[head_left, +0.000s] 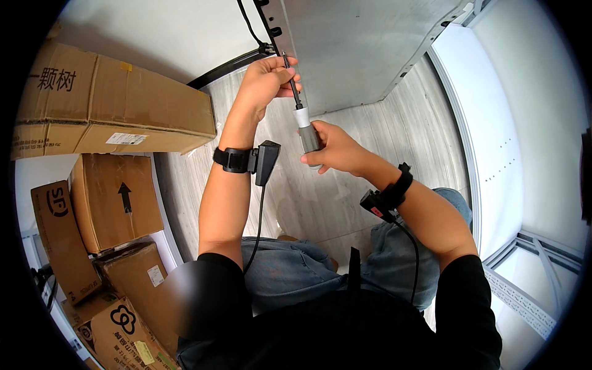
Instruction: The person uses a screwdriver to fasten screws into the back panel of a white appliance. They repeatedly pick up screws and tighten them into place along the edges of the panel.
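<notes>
My right hand (pixel 338 148) is closed round the grey handle of a screwdriver (pixel 309 137), which has a white collar and a long dark shaft. The shaft slants up and slightly left. Near its tip, the fingers of my left hand (pixel 264 81) close on the shaft; whether they also pinch something small cannot be seen. Just beyond the tip stands a large grey metal panel (pixel 351 55) with a dark slotted edge on its left side. By that edge, a black cord (pixel 248 23) hangs down to a small black fitting close to my left fingers.
A long cardboard box (pixel 154 114) lies left of my left arm, with several more boxes (pixel 117 200) stacked below it. White panelling (pixel 493 135) rises on the right, above a metal shelf frame (pixel 524 296). Wired black devices are strapped to both forearms. Grey wood-look flooring (pixel 246 203) runs beneath.
</notes>
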Demonstrator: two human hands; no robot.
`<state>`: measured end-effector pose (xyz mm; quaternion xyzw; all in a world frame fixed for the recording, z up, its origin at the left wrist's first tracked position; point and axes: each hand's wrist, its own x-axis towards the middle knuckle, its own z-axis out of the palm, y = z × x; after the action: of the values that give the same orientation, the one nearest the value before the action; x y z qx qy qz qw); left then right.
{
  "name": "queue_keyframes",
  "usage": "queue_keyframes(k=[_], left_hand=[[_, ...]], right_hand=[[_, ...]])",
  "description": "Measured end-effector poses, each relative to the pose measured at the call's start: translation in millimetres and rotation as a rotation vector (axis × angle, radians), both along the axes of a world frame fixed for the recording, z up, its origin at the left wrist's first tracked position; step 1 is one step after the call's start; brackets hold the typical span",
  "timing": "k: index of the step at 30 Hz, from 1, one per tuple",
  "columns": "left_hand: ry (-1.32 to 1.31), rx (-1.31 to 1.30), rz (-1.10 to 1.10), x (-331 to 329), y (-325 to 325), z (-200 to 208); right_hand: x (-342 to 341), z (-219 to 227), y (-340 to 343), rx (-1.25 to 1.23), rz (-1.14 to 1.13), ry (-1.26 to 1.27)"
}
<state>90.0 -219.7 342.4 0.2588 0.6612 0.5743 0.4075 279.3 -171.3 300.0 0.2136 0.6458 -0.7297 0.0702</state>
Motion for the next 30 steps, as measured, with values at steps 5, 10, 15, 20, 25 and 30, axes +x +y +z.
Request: queue_keyframes(k=[5, 10, 15, 20, 25, 30], left_hand=[[0.151, -0.045, 0.014, 5.1, 1.1, 2.8], [0.136, -0.018, 0.026, 4.0, 1.8, -0.9], [0.061, -0.001, 0.022, 3.2, 2.5, -3.2], [0.016, -0.006, -0.005, 4.0, 1.7, -0.7], [0.004, -0.007, -0.005, 6.3, 2.9, 3.3], [0.013, -0.030, -0.014, 6.9, -0.1, 8.6]], right_hand=[[-3.4, 7.8, -0.4, 0.158, 0.020, -0.035], [-3.9, 13.5, -9.4, 0.167, -0.059, -0.063], [-1.0, 7.1, -2.0, -0.089, -0.017, -0.010], [1.6, -4.4, 1.4, -0.105, -0.068, 0.037], [3.0, -5.8, -0.7, 0.053, -0.066, 0.020], [4.3, 1.9, -2.6, 0.075, -0.051, -0.010]])
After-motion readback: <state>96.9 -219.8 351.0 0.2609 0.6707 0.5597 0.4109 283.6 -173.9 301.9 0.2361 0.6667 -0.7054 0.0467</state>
